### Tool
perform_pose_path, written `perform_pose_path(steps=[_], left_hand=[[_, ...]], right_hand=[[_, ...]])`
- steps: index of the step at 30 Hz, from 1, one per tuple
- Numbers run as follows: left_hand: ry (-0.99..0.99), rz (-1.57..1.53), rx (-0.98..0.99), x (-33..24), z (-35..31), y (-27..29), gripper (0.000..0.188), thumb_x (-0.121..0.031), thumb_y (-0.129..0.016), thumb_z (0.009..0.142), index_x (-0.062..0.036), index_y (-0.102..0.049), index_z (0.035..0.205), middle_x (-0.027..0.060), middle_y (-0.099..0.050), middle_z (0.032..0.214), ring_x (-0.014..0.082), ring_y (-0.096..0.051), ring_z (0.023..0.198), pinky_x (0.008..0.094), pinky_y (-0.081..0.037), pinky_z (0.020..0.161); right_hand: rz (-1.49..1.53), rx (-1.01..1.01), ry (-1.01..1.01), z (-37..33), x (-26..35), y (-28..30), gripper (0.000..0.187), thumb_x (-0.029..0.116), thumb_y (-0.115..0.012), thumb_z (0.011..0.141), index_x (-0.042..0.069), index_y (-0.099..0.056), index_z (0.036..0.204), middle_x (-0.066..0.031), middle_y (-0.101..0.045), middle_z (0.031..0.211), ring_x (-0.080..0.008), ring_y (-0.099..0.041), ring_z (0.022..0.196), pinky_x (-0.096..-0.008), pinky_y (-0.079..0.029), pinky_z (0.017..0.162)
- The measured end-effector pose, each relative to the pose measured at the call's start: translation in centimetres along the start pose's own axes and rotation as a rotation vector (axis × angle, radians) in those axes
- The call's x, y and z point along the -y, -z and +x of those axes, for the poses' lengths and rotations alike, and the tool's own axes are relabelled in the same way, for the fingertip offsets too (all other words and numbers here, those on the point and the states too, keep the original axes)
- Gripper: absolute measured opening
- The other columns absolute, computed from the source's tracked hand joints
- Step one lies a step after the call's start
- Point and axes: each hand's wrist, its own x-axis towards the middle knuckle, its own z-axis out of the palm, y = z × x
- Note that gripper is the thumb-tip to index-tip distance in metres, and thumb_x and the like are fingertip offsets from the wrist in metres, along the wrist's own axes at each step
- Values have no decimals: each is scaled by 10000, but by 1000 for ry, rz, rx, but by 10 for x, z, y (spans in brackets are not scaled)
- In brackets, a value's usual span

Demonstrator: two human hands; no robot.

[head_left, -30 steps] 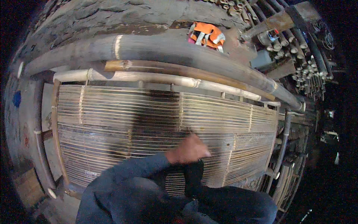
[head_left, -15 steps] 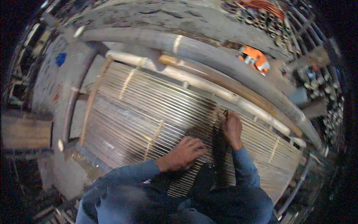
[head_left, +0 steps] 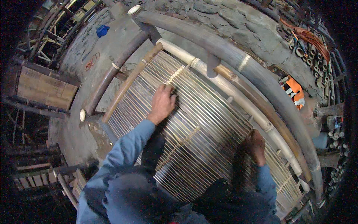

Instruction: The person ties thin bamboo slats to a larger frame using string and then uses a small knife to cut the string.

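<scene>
A slatted bamboo panel [head_left: 209, 123] made of thin split strips lies in front of me, with pale lashings crossing the strips. My left hand [head_left: 163, 103] rests on the strips, fingers bent and a little apart, right by the upper-left lashing [head_left: 175, 75]. I see nothing held in it. Farther right, my right hand [head_left: 256, 146] is closed near the far side of the panel. Its fingertips are in dark shadow, so whatever it pinches cannot be made out. A thick bamboo pole [head_left: 257, 71] runs beyond the panel, with a paler pole [head_left: 223, 87] along its edge.
A short bamboo pole frame [head_left: 123, 65] borders the left. A low wooden-topped bench [head_left: 46, 87] stands farther left on the grey floor. A blue cloth [head_left: 102, 31] lies at the far left. At the right are an orange bag-like item [head_left: 294, 90] and stacked bamboo tubes [head_left: 317, 67].
My left hand has moved away from my right hand, left and forward to the upper-left lashing. My right hand stays closed over the panel's right part. The view has turned.
</scene>
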Motion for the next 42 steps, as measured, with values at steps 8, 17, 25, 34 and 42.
perform_pose_path(steps=[8,17,25,34,42], left_hand=[[-208,-371,22,-26,46,-62,389,-98,-617,840,29,-589,1207,251,-601,1194,439,-574,1108,481,-466,962],[1074,-1718,1394,-144,-36,-127,380,-325,-526,1028,-56,-526,1296,128,-624,1171,268,-630,1074,449,-546,919],[703,-1382,1499,-185,-21,-99,258,-323,-567,1013,-78,-638,1053,-42,-528,783,99,-501,689,273,-457,593],[-397,-864,1411,-102,-44,13,290,-235,-512,1026,-18,-702,999,36,-564,668,98,-504,598,303,-411,534],[-253,-547,1053,-26,19,82,142,-127,-673,887,-4,-719,942,47,-679,802,117,-607,714,273,-496,618]], right_hand=[[763,-35,-526,-67,36,35,90,155,-620,964,73,-654,984,20,-557,717,-57,-473,552,-219,-367,468],[1102,-8,-684,-124,171,-12,119,178,-623,986,67,-628,944,29,-522,634,-39,-414,481,-208,-319,412],[1182,-140,-507,-131,224,-54,121,148,-638,949,40,-639,1003,-33,-633,700,-103,-581,523,-246,-462,449],[1584,-132,-666,-131,173,-46,428,322,-445,1053,-16,-537,1299,-97,-686,1078,-167,-636,967,-328,-498,920],[1834,-357,-573,-176,132,-2,164,153,-568,1002,16,-615,1077,80,-338,635,-24,-306,501,-193,-252,433]])
